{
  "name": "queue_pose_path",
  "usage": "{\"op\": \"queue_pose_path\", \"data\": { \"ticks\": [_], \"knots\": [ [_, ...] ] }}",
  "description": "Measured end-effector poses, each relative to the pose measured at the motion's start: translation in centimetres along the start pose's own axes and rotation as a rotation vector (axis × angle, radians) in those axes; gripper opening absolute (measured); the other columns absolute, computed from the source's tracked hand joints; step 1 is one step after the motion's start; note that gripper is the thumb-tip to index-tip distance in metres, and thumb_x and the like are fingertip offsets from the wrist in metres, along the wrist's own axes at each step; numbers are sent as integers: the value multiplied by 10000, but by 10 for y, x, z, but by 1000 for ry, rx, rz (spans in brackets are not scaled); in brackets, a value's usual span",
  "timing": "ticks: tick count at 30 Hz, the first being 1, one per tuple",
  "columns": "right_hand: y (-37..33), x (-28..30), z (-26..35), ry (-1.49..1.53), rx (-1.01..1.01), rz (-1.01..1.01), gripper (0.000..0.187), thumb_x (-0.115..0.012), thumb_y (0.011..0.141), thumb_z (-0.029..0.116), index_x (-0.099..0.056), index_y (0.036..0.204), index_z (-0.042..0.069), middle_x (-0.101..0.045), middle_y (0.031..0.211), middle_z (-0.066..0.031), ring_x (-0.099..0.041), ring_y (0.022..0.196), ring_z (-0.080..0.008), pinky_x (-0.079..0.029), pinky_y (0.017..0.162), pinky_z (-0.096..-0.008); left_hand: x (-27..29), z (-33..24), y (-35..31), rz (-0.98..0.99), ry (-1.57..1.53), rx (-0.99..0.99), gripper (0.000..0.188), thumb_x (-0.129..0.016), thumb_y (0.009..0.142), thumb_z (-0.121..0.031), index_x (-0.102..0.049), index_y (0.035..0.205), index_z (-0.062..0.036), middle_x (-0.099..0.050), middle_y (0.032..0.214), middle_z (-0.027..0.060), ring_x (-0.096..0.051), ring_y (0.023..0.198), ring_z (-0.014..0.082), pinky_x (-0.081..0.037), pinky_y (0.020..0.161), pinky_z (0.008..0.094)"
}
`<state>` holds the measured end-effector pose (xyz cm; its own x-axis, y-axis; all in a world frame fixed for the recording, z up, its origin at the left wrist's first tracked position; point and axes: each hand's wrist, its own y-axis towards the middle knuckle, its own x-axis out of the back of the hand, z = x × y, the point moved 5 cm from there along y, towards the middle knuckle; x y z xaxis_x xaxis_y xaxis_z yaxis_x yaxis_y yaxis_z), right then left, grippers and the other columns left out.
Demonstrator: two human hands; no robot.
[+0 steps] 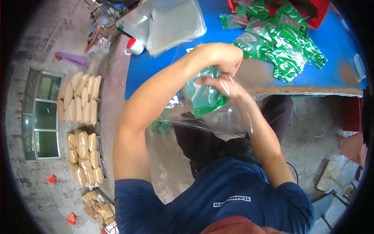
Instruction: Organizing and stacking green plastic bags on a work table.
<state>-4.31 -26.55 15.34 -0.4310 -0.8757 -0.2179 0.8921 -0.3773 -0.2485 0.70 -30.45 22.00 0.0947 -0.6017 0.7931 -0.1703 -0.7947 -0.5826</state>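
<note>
A large clear plastic bag [230, 117] hangs over the table's near edge in front of me. My right hand [224, 85] seems to be inside it, as shiny film covers the wrist. Its thumb presses on green-and-clear packets [206, 97] in the bag, and its fingers are partly hidden. Just above, my left hand [226, 56] is closed, with curled fingers close to the right hand; what they grip is hidden. Beyond my hands to the right lies a loose pile of green-and-clear packets [288, 46] on the blue table [218, 23].
A stack of flat clear bags [175, 25] lies at the table's far left, beside a white bottle with a red cap [134, 46]. A red container [319, 15] stands behind the packets. Filled tan sacks [80, 97] are piled on the left. A stool-like item [329, 175] sits right.
</note>
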Motion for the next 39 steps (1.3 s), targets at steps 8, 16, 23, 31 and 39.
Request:
{"op": "queue_pose_path", "data": {
  "ticks": [8, 16, 23, 31, 39],
  "knots": [
    [30, 9, -59, 406, 18, 45, 535, -797, 772, 259, -632, 1206, -8, -670, 1132, -100, -596, 1137, -174, -486, 963, -354, -20, -93, 7, -662, 467, -362, 43, -697, 737, -164, -717, 757, -131, -716, 788, 78, -698, 823, 234, -399, 1036, 513],
    [30, 17, -38, 112, -175, 124, 481, -775, 818, 292, -655, 1193, 16, -689, 1101, -73, -650, 988, -151, -530, 853, -296, -164, 72, -170, -2048, -916, 418, 594, -660, 956, -170, -350, 1439, -18, -513, 1354, 169, -491, 1266, 236, -368, 1091, 388],
    [31, -9, -28, 155, -204, 201, 575, -785, 794, 301, -607, 1244, -9, -670, 1135, -98, -649, 991, -202, -520, 885, -334, -212, 66, -92, -1307, -2248, -149, 703, -526, 976, -560, -421, 1419, -24, -546, 1361, 98, -497, 1273, 229, -408, 1062, 390],
    [32, -15, -16, 3, -289, 285, 631, -769, 826, 311, -557, 1327, -7, -633, 1273, -115, -596, 1149, -211, -482, 979, -349, -216, 68, -80, -1125, -2410, -333, 803, -582, 925, -595, -410, 1439, -1, -507, 1412, 110, -489, 1294, 222, -385, 1095, 390],
    [68, 16, -49, 298, -353, 97, 729, -481, 946, 668, -508, 1389, 90, -600, 1276, -123, -629, 1058, -228, -535, 930, -378, -225, 83, -68, -981, -2621, -214, 801, -626, 872, -623, -451, 1415, -60, -521, 1417, 106, -514, 1280, 269, -440, 1078, 453]
  ]
}}
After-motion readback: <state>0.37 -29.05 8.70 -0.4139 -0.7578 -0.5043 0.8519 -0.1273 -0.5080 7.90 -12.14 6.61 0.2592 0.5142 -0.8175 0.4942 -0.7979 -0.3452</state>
